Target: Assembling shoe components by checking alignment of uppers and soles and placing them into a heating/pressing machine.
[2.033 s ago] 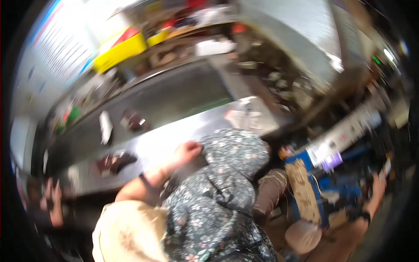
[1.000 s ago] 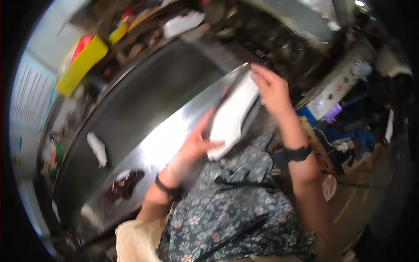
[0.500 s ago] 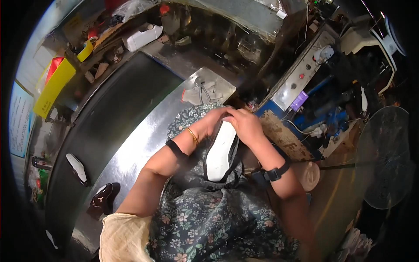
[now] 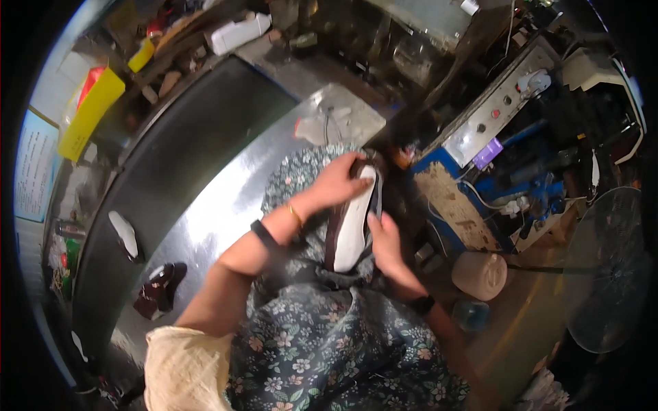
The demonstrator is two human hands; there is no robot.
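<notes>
A dark brown shoe upper with a white sole side (image 4: 351, 233) lies over my lap, white face up, on floral cloth (image 4: 301, 329). My left hand (image 4: 340, 179) is closed round its far end, thumb on the white face. My right hand (image 4: 386, 241) grips the dark right edge about midway along, thumb up and fingers mostly hidden. To the left, a shiny dark red shoe piece (image 4: 159, 291) rests on the metal tabletop (image 4: 209, 198). Farther left, another white-soled shoe (image 4: 125, 235) sits on the black belt (image 4: 195, 130).
Beyond my hands, a tool with thin handles (image 4: 334, 122) lies on a clear sheet at the table's far end. A machine panel with buttons (image 4: 495, 114) stands at the right. A pale round container (image 4: 480, 275) and a fan (image 4: 606, 270) are lower right.
My right hand has come away from the far end of the shoe and moved down its right edge. My left hand stays at the far end. The view has shifted slightly.
</notes>
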